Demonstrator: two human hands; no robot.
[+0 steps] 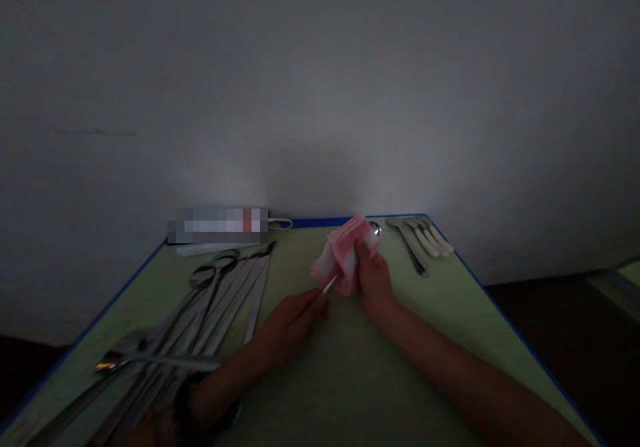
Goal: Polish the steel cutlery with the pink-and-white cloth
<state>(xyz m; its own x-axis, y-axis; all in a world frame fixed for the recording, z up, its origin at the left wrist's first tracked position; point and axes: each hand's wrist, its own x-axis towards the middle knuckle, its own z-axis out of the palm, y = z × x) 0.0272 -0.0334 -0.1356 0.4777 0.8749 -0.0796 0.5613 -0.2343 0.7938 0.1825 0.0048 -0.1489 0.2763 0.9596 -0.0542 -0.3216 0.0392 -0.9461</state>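
My left hand (303, 314) is closed on the thin handle of a metal spoon (330, 283). The middle of the spoon is hidden inside a folded pink and white cloth (345, 254), and a shiny rounded end, apparently its bowl, shows past the cloth's far right edge. Wrapped round the cloth is my right hand (375, 280), its thumb pressed on top. Both hands are above the middle of the light green table. A dark band circles my left wrist.
Several long-handled spoons and other metal utensils (215, 300) lie heaped at the left. At the back right are metal spoons (410, 247) and utensils with white handles (427, 237). A blurred box-like object (217, 227) sits at the back left against the wall. The table (320, 394) has a blue edge.
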